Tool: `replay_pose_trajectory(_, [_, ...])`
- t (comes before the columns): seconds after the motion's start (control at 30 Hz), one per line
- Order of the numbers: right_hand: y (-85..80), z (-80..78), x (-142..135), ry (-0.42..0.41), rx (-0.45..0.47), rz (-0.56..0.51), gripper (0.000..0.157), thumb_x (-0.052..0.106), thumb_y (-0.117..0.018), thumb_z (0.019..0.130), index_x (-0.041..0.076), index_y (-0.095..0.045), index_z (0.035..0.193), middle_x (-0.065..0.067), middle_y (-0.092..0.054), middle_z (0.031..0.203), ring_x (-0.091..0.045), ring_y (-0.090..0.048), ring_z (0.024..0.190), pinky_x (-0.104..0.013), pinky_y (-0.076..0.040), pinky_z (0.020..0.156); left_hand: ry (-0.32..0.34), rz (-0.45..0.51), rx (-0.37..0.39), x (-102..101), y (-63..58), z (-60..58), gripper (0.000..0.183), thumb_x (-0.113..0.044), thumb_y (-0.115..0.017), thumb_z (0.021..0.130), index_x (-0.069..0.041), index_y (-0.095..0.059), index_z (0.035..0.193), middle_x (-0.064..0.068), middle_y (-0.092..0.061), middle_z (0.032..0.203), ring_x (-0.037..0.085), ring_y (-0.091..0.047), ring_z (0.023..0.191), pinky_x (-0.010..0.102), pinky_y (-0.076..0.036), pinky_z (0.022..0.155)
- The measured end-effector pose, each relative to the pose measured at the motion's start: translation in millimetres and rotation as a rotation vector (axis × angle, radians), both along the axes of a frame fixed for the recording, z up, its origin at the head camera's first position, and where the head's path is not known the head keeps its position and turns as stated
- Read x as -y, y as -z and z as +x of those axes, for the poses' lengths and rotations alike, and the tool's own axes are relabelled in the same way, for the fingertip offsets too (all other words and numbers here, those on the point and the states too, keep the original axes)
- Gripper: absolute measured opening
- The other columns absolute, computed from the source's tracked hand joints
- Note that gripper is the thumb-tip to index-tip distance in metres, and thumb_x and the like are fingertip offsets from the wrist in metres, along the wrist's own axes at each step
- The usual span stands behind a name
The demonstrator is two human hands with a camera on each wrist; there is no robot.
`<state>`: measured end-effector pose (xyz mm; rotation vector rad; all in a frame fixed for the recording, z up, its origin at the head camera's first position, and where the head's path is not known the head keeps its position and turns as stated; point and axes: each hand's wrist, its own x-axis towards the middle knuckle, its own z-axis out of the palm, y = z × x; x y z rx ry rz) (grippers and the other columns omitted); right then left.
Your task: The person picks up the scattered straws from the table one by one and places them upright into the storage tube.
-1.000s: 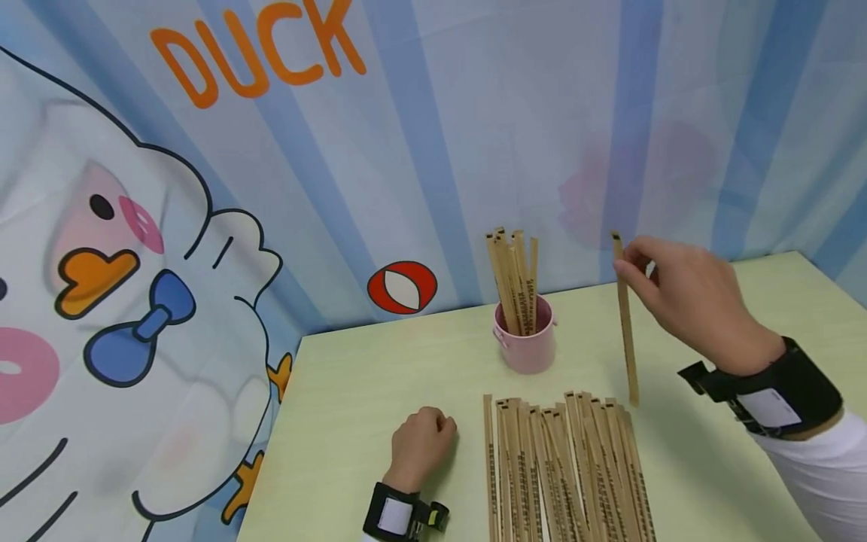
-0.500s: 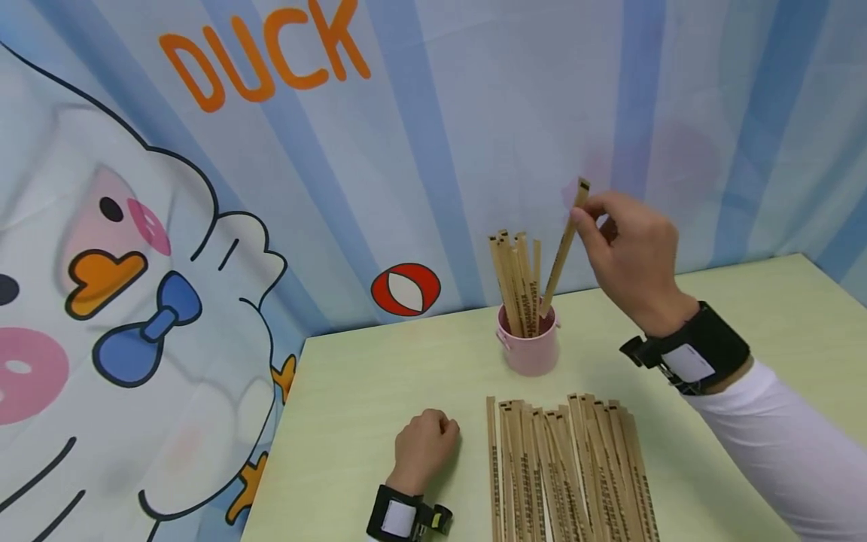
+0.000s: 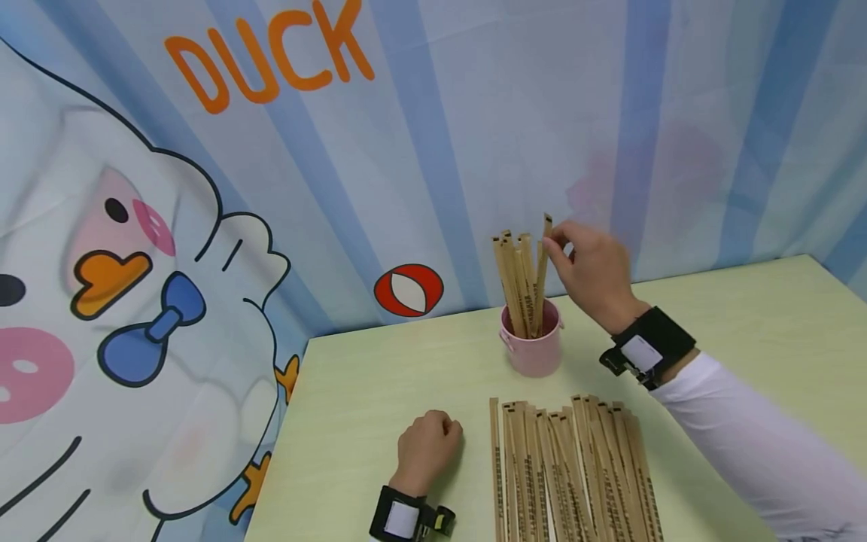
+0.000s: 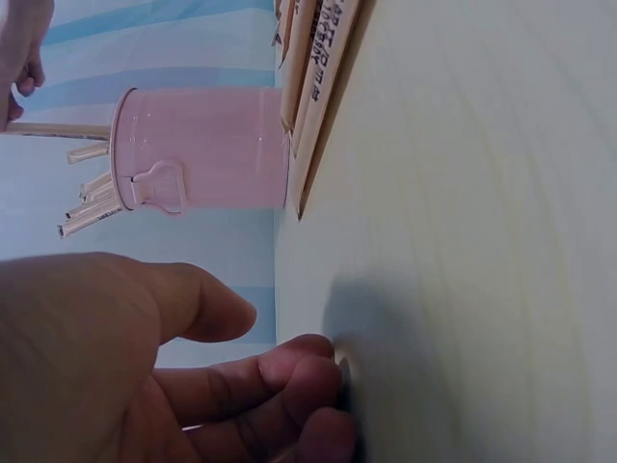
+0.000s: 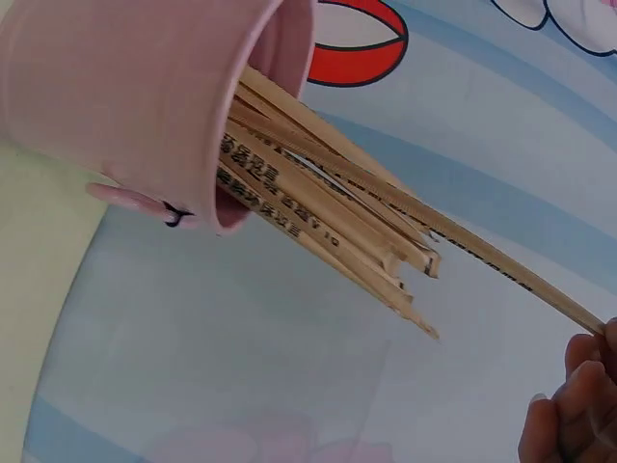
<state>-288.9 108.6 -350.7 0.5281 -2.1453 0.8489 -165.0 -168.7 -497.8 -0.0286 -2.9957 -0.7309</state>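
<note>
Striped blue backdrop (image 3: 535, 113) — white duck (image 3: 142, 301), red-and-white ball (image 3: 409, 290)

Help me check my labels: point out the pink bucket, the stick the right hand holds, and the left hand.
Pink bucket (image 3: 535, 357), head view: front of its outer wall.
Held stick (image 5: 521, 279), right wrist view: outer half of its length.
Left hand (image 3: 425, 448), head view: back of the hand.

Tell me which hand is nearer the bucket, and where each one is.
Right: the right hand is above the bucket, to the right; the left hand rests on the table, in front and to the left.
</note>
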Motion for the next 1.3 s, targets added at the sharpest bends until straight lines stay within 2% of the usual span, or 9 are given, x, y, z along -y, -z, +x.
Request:
replay_pose_trajectory(0.2, [14.9, -3.0, 4.3, -0.002, 0.164, 0.056, 0.012, 0.018, -0.061, 0.095, 0.007, -0.066, 0.095, -0.011, -0.068, 0.081, -0.019, -0.048, 0.051, -0.034, -0.029, 0.041, 0.002, -0.003, -0.005, -0.1, -0.8, 0.8, 0.04, -0.015, -0.058, 0.087, -0.018, -0.04, 0.052, -0.008, -0.029, 0.048, 0.008, -0.029, 0.04, 0.025, -0.021, 0.039])
replay_pose_trajectory(0.4, [28.5, -8.6, 6.9, 0.014, 0.27, 0.113, 0.012, 0.019, -0.062, 0.094, 0.007, -0.065, 0.095, -0.01, -0.068, 0.078, -0.018, -0.046, 0.048, -0.033, -0.03, 0.039, 0.004, -0.007, -0.014, -0.4, -1.0, 1.7, 0.039, -0.015, -0.058, 0.087, -0.018, -0.041, 0.052, -0.008, -0.03, 0.048, 0.007, -0.03, 0.04, 0.025, -0.021, 0.038])
replay_pose_trajectory(0.6, [40.4, -13.1, 6.7, 0.016, 0.362, 0.158, 0.014, 0.019, -0.061, 0.095, 0.005, -0.065, 0.096, -0.013, -0.069, 0.082, -0.019, -0.052, 0.052, -0.035, -0.039, 0.042, 0.008, -0.011, -0.014, -1.2, -0.8, 2.1, 0.036, -0.014, -0.059, 0.087, -0.016, -0.044, 0.054, -0.008, -0.033, 0.048, 0.008, -0.032, 0.041, 0.025, -0.022, 0.039])
replay_pose_trajectory(0.8, [43.0, -15.3, 6.3, 0.01, 0.388, 0.154, 0.015, 0.02, -0.061, 0.095, 0.005, -0.065, 0.097, -0.013, -0.07, 0.085, -0.019, -0.055, 0.054, -0.036, -0.042, 0.043, 0.01, -0.016, -0.022, -0.3, -0.3, 1.8, 0.036, -0.014, -0.058, 0.087, -0.016, -0.044, 0.053, -0.008, -0.033, 0.048, 0.008, -0.031, 0.041, 0.025, -0.022, 0.038])
replay_pose_trajectory(1.03, [41.9, -11.2, 2.0, -0.014, 0.397, 0.14, 0.022, 0.026, -0.056, 0.097, 0.006, -0.068, 0.094, -0.011, -0.069, 0.081, -0.018, -0.052, 0.053, -0.034, -0.038, 0.042, 0.004, -0.019, -0.016, 1.8, -1.0, 1.5, 0.036, -0.015, -0.058, 0.087, -0.016, -0.044, 0.053, -0.008, -0.032, 0.048, 0.008, -0.031, 0.041, 0.025, -0.022, 0.039])
replay_pose_trajectory(1.17, [44.6, -6.5, -7.1, -0.013, 0.409, 0.137, 0.027, 0.029, -0.052, 0.098, 0.008, -0.067, 0.093, -0.011, -0.068, 0.081, -0.017, -0.051, 0.053, -0.035, -0.038, 0.044, 0.003, -0.02, -0.012, 2.4, -1.0, 1.3, 0.036, -0.014, -0.058, 0.087, -0.016, -0.045, 0.054, -0.007, -0.033, 0.049, 0.008, -0.031, 0.041, 0.025, -0.022, 0.039])
replay_pose_trajectory(1.3, [48.2, 2.7, -25.8, 0.024, 0.432, 0.142, 0.029, 0.032, -0.051, 0.098, 0.008, -0.067, 0.094, -0.01, -0.068, 0.082, -0.018, -0.052, 0.055, -0.036, -0.039, 0.045, 0.011, -0.011, -0.009, 2.2, -0.7, 1.4, 0.035, -0.014, -0.058, 0.086, -0.016, -0.046, 0.054, -0.007, -0.033, 0.049, 0.008, -0.032, 0.042, 0.025, -0.023, 0.039])
